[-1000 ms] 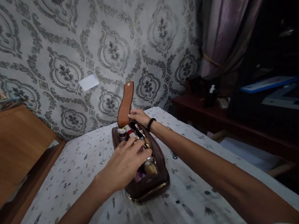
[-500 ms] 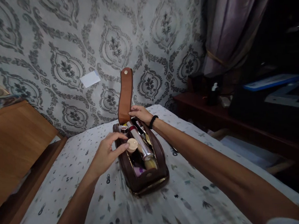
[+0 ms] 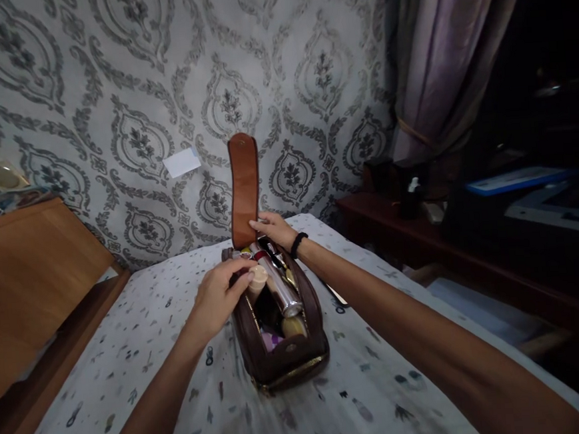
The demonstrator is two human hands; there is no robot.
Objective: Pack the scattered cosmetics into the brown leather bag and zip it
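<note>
A dark brown cosmetic bag (image 3: 281,361) lies unzipped on the bed, full of makeup items. My left hand (image 3: 220,293) pinches a beige-capped cosmetic bottle (image 3: 258,279) between thumb and fingers at the bag's left side. Its lower end is down inside the bag. My right hand (image 3: 276,230) grips the lower edge of the tan flap (image 3: 244,187), which stands upright at the far end. Beside the bottle lies a silver tube (image 3: 281,288) with a red band. Thin makeup brushes (image 3: 276,251) show along the right side, and a purple item (image 3: 272,341) sits near the front.
The bag rests on a patterned bedsheet (image 3: 182,386) against a papered wall (image 3: 285,97). A wooden headboard (image 3: 38,277) stands at left. A dark red shelf (image 3: 369,207) with small items runs along the right. A flat thin object (image 3: 336,295) lies by my right forearm.
The view has shifted slightly, so the scene sits a little lower. The bottle in my left hand now shows more of its side. The flap has turned a little and stands straighter.
</note>
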